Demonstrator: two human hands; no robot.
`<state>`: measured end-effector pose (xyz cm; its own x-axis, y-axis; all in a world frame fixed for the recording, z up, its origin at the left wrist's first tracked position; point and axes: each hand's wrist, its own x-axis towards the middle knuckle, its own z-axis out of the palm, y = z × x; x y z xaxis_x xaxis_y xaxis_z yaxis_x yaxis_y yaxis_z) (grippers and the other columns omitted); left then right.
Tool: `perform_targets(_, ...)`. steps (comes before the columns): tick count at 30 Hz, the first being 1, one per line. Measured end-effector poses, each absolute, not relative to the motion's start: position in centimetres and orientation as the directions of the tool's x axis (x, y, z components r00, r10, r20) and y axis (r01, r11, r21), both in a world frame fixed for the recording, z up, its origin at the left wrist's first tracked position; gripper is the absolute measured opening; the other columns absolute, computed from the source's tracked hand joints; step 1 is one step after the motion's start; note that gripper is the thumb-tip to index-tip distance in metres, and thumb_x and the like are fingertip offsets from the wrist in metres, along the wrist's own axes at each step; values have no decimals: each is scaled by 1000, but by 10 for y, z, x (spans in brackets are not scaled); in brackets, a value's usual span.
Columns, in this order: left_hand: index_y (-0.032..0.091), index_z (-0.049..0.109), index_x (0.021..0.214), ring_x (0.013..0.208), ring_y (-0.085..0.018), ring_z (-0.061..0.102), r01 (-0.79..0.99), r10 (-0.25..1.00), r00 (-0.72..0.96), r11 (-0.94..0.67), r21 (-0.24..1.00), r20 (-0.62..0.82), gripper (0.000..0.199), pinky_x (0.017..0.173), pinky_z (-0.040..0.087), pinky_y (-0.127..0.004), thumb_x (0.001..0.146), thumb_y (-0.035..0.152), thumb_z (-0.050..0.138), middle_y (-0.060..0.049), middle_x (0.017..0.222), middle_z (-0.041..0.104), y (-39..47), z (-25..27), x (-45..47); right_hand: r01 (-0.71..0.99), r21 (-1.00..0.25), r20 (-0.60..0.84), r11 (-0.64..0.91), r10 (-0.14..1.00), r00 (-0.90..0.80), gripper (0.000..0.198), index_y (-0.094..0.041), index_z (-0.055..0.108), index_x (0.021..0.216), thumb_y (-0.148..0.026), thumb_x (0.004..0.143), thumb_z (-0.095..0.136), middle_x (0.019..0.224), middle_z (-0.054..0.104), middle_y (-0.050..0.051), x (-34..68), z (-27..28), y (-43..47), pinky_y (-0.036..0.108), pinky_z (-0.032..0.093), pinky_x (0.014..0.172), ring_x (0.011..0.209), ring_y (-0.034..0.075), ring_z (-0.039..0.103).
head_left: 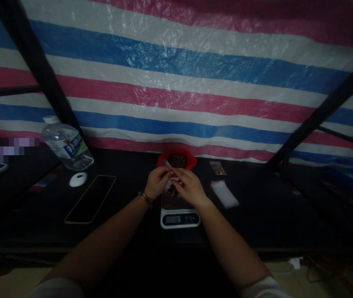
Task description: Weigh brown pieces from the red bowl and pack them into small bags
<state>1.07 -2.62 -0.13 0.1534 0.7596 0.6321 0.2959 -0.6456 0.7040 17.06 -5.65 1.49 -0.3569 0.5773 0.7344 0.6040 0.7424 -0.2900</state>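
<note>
My left hand [158, 182] and my right hand [189, 186] meet above a small digital scale [180, 220]. Their fingers pinch the top edge of a small clear zip bag [173, 189] with dark brown pieces in its lower part. The bag is over the weighing plate; whether it touches the plate is hard to see. The scale's display is lit, its digits too small to read surely. Just behind my hands is a red bowl [192, 160] holding brown bits, its front partly hidden by my fingers.
To the right lie a filled zip bag [218, 168] and a stack of flat clear bags [225, 194]. A phone [91, 199], a white computer mouse [78, 179] and a large plastic bottle [66, 142] are on the left. Striped sheeting [176, 95] hangs behind, between dark slanted bars [316, 103].
</note>
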Motion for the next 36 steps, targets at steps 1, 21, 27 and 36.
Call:
perform_targets(1,17,64,76,68,-14,59,304,740,172,-667,680,650,21,66,48,-26,85,34,55,-2,71,64,-26,-1,10,599,-303,739,742,579,-344,36,-19,58,121,-25,85,59,111,65,11,170,13,-57,34,50,91,103,19,60)
perform_targets(21,17,62,82,67,-15,61,327,712,231,-699,636,663,24,63,49,-26,88,35,48,-4,74,65,-34,-4,6,525,-470,748,710,636,-190,24,-24,70,101,-19,86,51,92,71,4,169,19,-61,27,54,79,84,14,66)
perform_targets(27,17,62,82,66,-14,61,367,686,275,-723,586,674,24,65,48,-25,90,32,46,-4,73,66,-35,-1,4,483,-536,715,692,676,-176,23,-22,70,102,-21,83,57,93,71,5,168,18,-61,27,55,77,84,15,67)
perform_targets(36,18,64,79,68,-15,63,426,597,376,-791,440,709,23,66,49,-25,87,30,47,-5,74,68,-33,2,0,534,-522,640,665,719,-271,20,-22,72,95,-19,83,56,90,72,4,174,18,-55,26,53,76,82,14,67)
